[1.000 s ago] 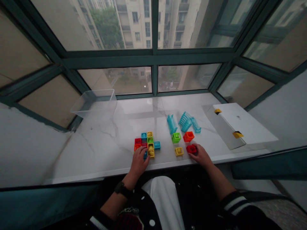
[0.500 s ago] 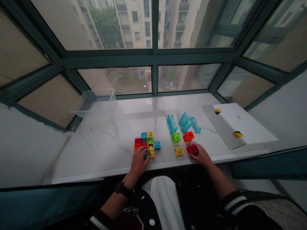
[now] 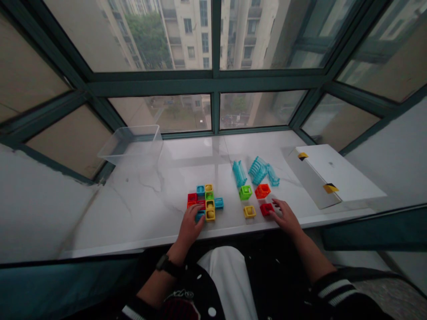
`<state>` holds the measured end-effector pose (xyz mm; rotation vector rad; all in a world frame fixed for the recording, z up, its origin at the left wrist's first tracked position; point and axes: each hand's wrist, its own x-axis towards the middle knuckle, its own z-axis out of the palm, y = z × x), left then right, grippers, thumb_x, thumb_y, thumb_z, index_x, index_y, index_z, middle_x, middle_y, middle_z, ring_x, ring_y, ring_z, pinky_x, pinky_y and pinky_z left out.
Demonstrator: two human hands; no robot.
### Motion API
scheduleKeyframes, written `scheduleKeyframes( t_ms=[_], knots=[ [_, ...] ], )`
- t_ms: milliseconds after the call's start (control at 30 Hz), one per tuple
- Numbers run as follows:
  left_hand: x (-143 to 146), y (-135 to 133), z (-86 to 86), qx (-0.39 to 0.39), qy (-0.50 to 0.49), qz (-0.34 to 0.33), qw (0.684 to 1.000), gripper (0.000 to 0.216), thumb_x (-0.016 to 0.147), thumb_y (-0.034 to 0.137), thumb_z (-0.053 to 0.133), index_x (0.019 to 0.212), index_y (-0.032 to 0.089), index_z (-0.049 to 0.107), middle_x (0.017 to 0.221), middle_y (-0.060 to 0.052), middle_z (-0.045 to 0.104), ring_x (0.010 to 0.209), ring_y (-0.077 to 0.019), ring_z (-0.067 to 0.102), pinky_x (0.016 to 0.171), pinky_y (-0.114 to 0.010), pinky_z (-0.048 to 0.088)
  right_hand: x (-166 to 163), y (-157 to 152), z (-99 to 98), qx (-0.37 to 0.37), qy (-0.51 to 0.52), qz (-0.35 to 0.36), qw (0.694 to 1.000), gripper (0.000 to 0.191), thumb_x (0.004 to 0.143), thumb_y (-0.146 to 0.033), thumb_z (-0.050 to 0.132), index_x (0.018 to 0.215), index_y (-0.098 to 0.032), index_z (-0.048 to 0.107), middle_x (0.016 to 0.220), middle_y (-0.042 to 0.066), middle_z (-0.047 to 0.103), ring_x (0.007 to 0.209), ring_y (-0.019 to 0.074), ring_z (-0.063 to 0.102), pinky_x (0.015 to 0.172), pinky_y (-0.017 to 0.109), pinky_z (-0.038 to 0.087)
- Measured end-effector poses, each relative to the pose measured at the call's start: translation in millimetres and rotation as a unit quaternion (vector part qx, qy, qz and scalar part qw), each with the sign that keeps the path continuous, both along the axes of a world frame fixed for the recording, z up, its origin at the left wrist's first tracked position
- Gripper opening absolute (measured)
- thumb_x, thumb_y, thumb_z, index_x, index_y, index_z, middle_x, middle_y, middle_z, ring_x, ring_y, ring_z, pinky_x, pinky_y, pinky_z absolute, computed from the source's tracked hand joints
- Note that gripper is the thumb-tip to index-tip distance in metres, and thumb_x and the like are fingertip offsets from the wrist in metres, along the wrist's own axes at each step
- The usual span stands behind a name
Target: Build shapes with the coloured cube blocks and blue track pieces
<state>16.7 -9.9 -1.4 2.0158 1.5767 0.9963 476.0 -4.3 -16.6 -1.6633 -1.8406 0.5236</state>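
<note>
A cluster of coloured toy building blocks [image 3: 209,204] sits before me, with yellow, green, red, orange and blue pieces side by side. My left hand [image 3: 190,226] rests at its near left corner, thumb and fingers apart around a blue block [image 3: 200,216], partly covering it and the red one behind. To the right, my right hand [image 3: 286,218] is open, fingers spread beside a red block [image 3: 266,209]; the fingertips are at its right edge. Near that block stand a yellow block [image 3: 249,212], a green block [image 3: 245,192] and an orange block [image 3: 262,191].
Translucent blue track-like pieces [image 3: 239,173] lie behind the loose blocks. A clear plastic bin [image 3: 130,144] stands at the back left. On the right is a white laptop-like panel [image 3: 343,171] with yellow-black corner tabs. Windows border the white ledge [image 3: 143,204].
My right hand has let go of the red block and shifted slightly right, its fingers spreading. My left hand has slid a little left, off the yellow blocks.
</note>
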Motion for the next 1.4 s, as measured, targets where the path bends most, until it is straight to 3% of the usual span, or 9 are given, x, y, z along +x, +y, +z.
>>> scheduleKeyframes(
  t_ms=[233,500,667,800,933,1067,1267,1400],
  knots=[
    [-19.5,1.1,0.3,0.019,-0.002,0.042,0.999,0.036,0.094,0.031,0.063,0.129,0.025,0.063,0.132,-0.010,0.067,0.126,-0.0294,0.061,0.113,-0.054,0.049,-30.5,-0.7,46.0,0.114,-0.004,-0.001,0.993,0.029,0.097,-0.043,0.057,0.116,-0.024,0.068,0.108,0.012,0.071,0.101,0.0301,0.066,0.093,0.047,0.054],
    [-21.2,1.4,4.1,0.006,0.014,0.028,0.999,0.039,0.096,0.032,0.062,0.134,0.025,0.061,0.139,-0.010,0.063,0.133,-0.0281,0.058,0.117,-0.052,0.047,-105.9,14.9,76.3,0.114,0.030,0.118,0.986,0.023,0.101,-0.035,0.052,0.104,-0.024,0.072,0.096,0.008,0.073,0.092,0.0256,0.069,0.085,0.040,0.056],
    [-6.9,11.0,3.4,0.008,0.059,-0.007,0.998,0.043,0.094,0.029,0.064,0.136,0.026,0.062,0.150,-0.010,0.058,0.142,-0.0302,0.051,0.122,-0.057,0.042,-154.1,31.9,67.6,0.041,0.019,0.212,0.976,0.030,0.102,-0.033,0.057,0.129,-0.025,0.067,0.121,0.009,0.072,0.113,0.0251,0.068,0.101,0.043,0.055],
    [5.1,17.8,-4.1,0.005,0.116,-0.028,0.993,0.047,0.090,0.028,0.069,0.137,0.025,0.063,0.157,-0.011,0.053,0.149,-0.0357,0.044,0.123,-0.065,0.035,-183.7,46.1,46.2,-0.011,-0.040,0.241,0.970,0.056,0.092,-0.023,0.067,0.147,-0.024,0.056,0.145,0.013,0.061,0.136,0.0291,0.058,0.117,0.051,0.046],
    [10.9,17.8,-8.4,0.002,0.138,-0.042,0.990,0.044,0.090,0.027,0.069,0.135,0.024,0.066,0.154,-0.012,0.056,0.148,-0.0353,0.045,0.121,-0.063,0.039,-201.3,53.4,26.7,-0.048,-0.085,0.245,0.965,0.075,0.084,-0.015,0.073,0.155,-0.020,0.048,0.156,0.019,0.052,0.146,0.0340,0.049,0.121,0.055,0.041],
    [14.6,10.2,-0.9,0.005,0.143,-0.047,0.989,0.038,0.089,0.027,0.071,0.127,0.027,0.070,0.150,-0.012,0.058,0.141,-0.0342,0.051,0.118,-0.061,0.042,-205.9,53.5,22.2,-0.055,-0.111,0.243,0.962,0.074,0.084,-0.012,0.073,0.153,-0.019,0.050,0.152,0.019,0.055,0.141,0.0331,0.052,0.120,0.051,0.043],
    [24.5,-2.9,16.7,-0.021,0.157,-0.038,0.987,0.051,0.084,0.031,0.077,0.134,0.029,0.066,0.138,-0.010,0.066,0.127,-0.0343,0.058,0.109,-0.058,0.046,-204.1,49.1,28.3,-0.061,-0.141,0.251,0.956,0.056,0.085,-0.014,0.075,0.139,-0.019,0.063,0.130,0.015,0.067,0.122,0.0298,0.063,0.109,0.042,0.049],
    [29.8,-4.7,14.1,-0.006,0.167,-0.052,0.984,0.058,0.085,0.032,0.077,0.141,0.031,0.062,0.149,-0.009,0.060,0.140,-0.0365,0.050,0.122,-0.064,0.032,-203.5,46.9,27.0,-0.065,-0.133,0.256,0.955,0.052,0.086,-0.013,0.074,0.137,-0.021,0.064,0.129,0.013,0.067,0.121,0.0274,0.064,0.107,0.039,0.049]
  ],
)
